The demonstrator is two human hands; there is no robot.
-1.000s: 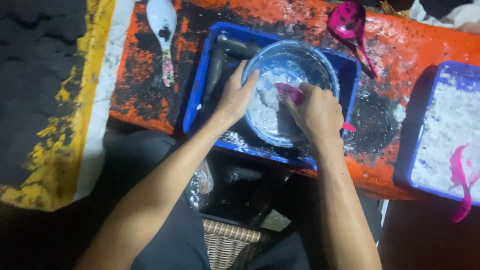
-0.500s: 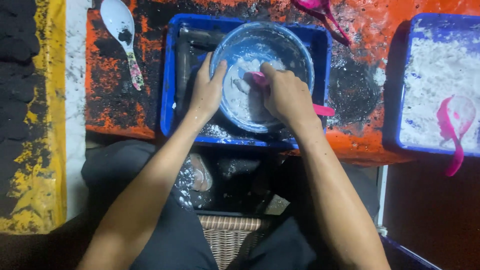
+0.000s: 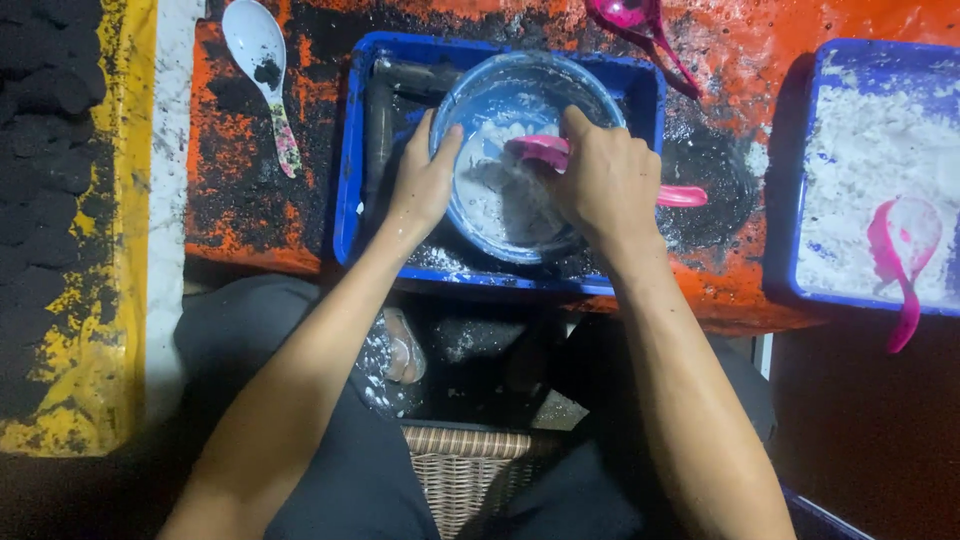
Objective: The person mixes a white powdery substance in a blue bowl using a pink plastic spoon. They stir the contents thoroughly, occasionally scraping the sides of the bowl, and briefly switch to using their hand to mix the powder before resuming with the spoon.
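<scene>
One view only, from the head, straight down. Both hands at a round blue bowl (image 3: 520,150) inside a blue tray (image 3: 350,150) on an orange, soot-blackened surface (image 3: 230,200). Left hand (image 3: 425,180) open against the bowl's left rim, thumb hooked over the edge, fingers down the outer wall: bracing, not clenched. Right hand (image 3: 605,180) closed around a pink spoon (image 3: 680,195); handle out to the right of the fist, bowl end low to the left into a white-grey paste (image 3: 490,195). Long axis of the spoon roughly level across the picture, tilted slightly down toward the left hand. Paste directly under and just left of the right fist, between the two hands; right hand nearer to it.

Dark tubes (image 3: 380,120) along the tray's left and top inner walls, beside the bowl. White spoon (image 3: 260,60) with black powder well apart to the left. Second pink spoon (image 3: 640,25) above the tray. Another blue tray (image 3: 805,180) of white powder to the right, with a third pink spoon (image 3: 900,250) on it. Black lumps (image 3: 50,150) along the far left, by a yellow strip (image 3: 125,200).

Little free room inside the tray around the bowl. Below the surface: dark-clothed knees (image 3: 330,480), a woven basket (image 3: 470,470), dim floor.
</scene>
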